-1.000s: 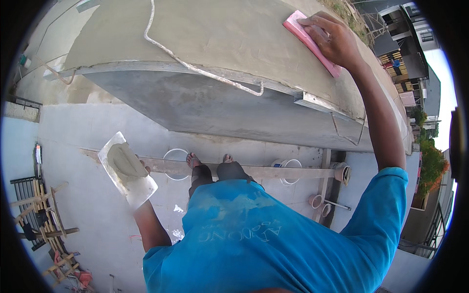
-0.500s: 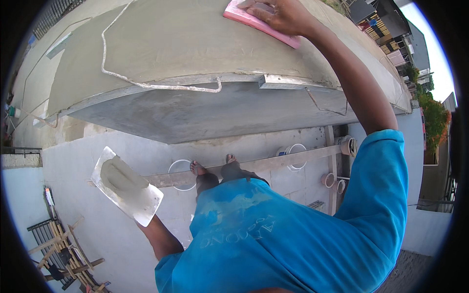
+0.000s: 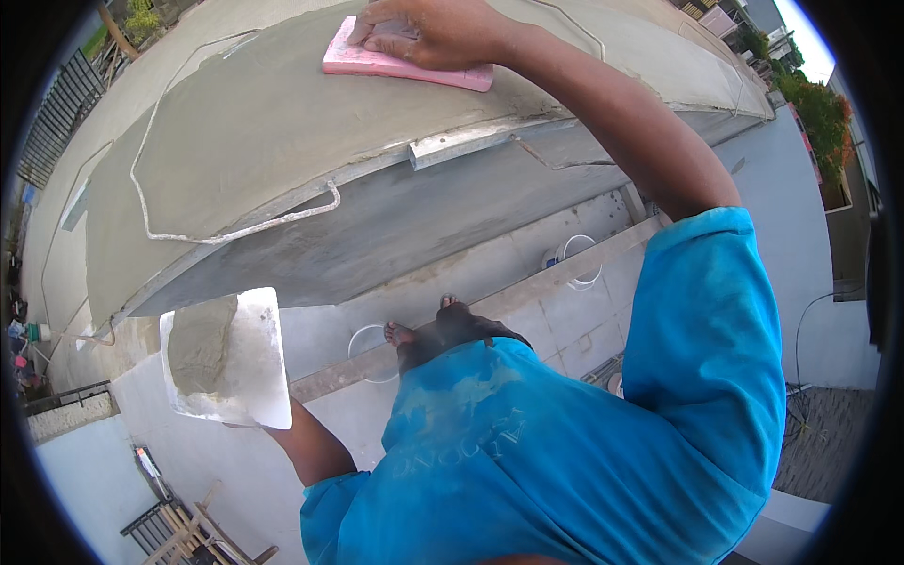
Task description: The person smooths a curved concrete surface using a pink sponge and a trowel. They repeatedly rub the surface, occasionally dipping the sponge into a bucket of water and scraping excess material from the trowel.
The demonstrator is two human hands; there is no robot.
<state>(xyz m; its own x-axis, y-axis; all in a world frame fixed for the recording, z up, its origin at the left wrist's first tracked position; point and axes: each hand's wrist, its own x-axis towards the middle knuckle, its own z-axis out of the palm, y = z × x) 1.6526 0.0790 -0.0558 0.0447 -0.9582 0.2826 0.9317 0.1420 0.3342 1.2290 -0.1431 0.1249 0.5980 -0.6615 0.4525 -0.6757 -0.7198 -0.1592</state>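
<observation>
My right hand [image 3: 428, 33] grips a pink plastering float [image 3: 405, 71], its fingers closed over the back. The float lies against the grey, freshly plastered surface [image 3: 254, 113] near its metal-edged rim. Low on the left, my left hand [image 3: 275, 435] supports a white plasterer's hawk [image 3: 259, 353]; the board hides most of its fingers. A mound of wet grey mortar [image 3: 201, 347] covers the hawk's left part. Bent metal rods clamp straight edging along the rim, including a short metal piece [image 3: 452, 146] just below the float.
My feet [image 3: 400, 332] stand on a narrow wooden plank [image 3: 527, 290] high above the tiled floor. White buckets [image 3: 576, 262] stand below, beside the plank. A bent rod [image 3: 141, 202] sticks out over the plastered face. Timber and a metal rack [image 3: 174, 532] stand at lower left.
The float and my right hand have moved left along the plaster. The hawk has turned more upright and nearer the ledge. The whole view has shifted and tilted.
</observation>
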